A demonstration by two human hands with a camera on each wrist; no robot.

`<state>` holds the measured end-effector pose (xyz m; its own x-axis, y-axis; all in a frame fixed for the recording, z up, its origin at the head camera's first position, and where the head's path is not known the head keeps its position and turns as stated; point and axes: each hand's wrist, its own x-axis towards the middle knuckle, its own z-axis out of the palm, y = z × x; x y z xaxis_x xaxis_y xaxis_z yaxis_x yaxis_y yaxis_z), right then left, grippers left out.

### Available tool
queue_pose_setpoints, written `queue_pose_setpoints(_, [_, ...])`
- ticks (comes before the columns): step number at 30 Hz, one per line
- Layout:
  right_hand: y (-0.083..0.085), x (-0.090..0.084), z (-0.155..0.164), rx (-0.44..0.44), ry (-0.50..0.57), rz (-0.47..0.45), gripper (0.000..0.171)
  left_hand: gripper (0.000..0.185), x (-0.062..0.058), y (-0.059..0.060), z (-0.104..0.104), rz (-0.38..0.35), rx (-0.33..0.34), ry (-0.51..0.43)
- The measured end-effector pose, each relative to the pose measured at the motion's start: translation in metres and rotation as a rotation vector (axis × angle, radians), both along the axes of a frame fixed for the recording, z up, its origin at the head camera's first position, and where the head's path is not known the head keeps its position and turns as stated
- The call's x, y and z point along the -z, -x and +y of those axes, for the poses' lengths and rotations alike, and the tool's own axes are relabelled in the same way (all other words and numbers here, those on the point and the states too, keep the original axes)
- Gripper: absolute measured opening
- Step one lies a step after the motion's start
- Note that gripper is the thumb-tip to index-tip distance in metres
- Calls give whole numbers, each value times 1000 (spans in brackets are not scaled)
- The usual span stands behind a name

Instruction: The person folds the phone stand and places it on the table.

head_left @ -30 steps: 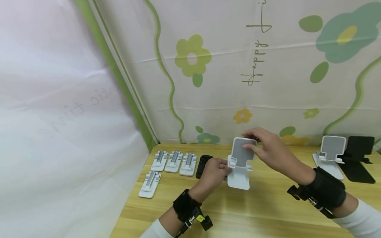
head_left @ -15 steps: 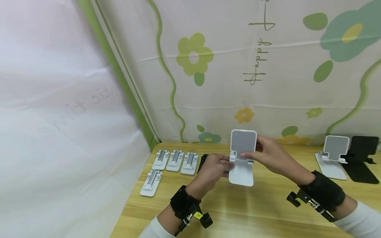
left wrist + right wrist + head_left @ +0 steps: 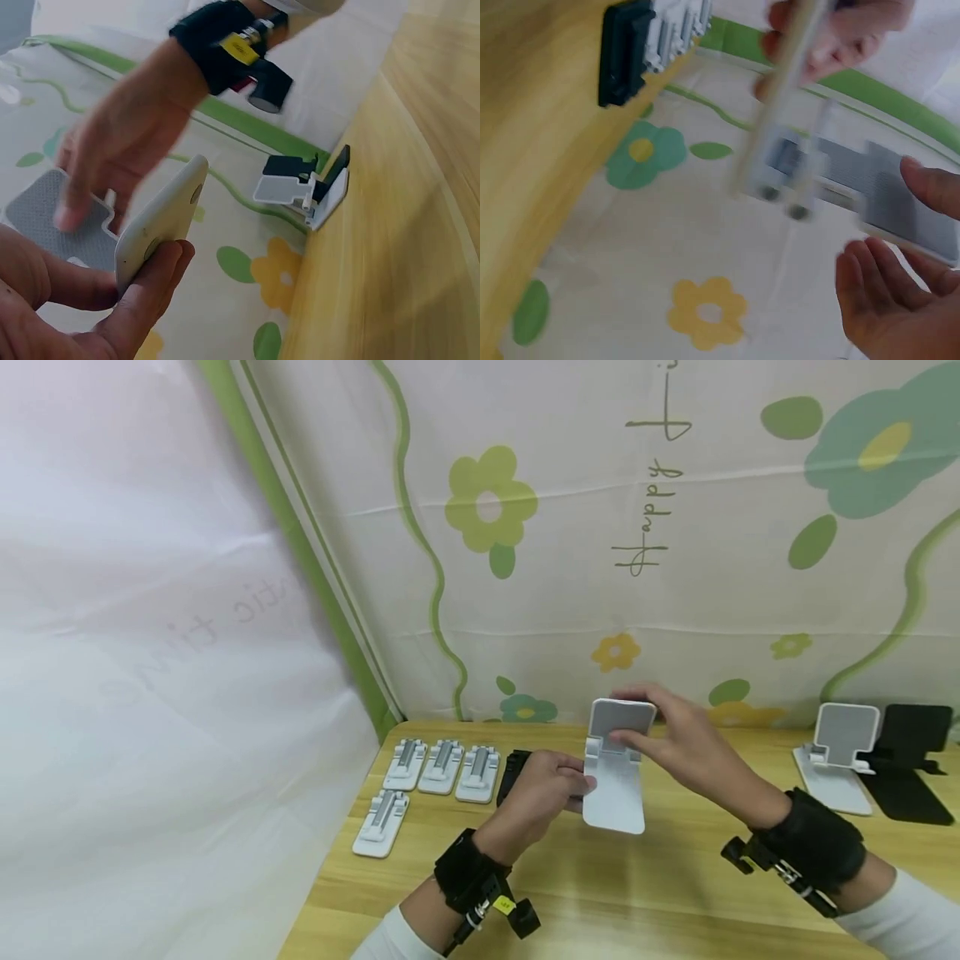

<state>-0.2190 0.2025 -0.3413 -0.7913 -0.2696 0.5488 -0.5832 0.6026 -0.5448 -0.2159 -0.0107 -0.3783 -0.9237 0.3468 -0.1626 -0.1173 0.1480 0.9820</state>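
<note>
Above the wooden table [image 3: 675, 877] both hands hold a white folding phone stand [image 3: 617, 797]. My left hand [image 3: 577, 785] grips its base plate [image 3: 161, 217] by the left edge, thumb on top and fingers under it. My right hand [image 3: 624, 718] pinches the grey-padded back plate [image 3: 626, 714], thumb on the front and fingers behind its top edge. That plate leans back, foreshortened in the head view. The left wrist view shows a right-hand fingertip on the grey pad [image 3: 45, 217]. The right wrist view shows the stand [image 3: 780, 112] blurred, with the pad [image 3: 889, 199] near my fingers [image 3: 900, 300].
Several folded white stands [image 3: 442, 766] lie flat at the table's back left, one more [image 3: 381, 822] in front of them, and a folded black one [image 3: 513, 772] beside my left hand. At the far right stand an opened white stand [image 3: 840, 752] and a black one [image 3: 907, 760]. A flowered cloth hangs behind.
The back plate rose upright half a second ago; my right hand has now tipped it backward and lower. The left hand keeps its grip on the base, shifted slightly right.
</note>
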Motion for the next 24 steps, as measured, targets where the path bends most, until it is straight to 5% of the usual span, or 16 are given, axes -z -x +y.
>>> queue_pose_setpoints(5, [4,-14,-3,-37,-76,278,40,26,10,4,-4,33,-15,22])
queue_pose_setpoints(10, [0,-17,-9,-68,-126,342,34,27,12,5,-7,52,-30,31])
queue_pose_setpoints(18, [-19,7,-37,-211,-271,589,33,29,-1,15,-15,46,-68,-54])
queue_pose_setpoints(23, [-26,22,-46,-186,-321,715,4,29,-7,17,-18,70,-93,-67])
queue_pose_setpoints(24, [-27,24,-47,-179,-326,718,13,29,-8,17,-18,76,-98,-61])
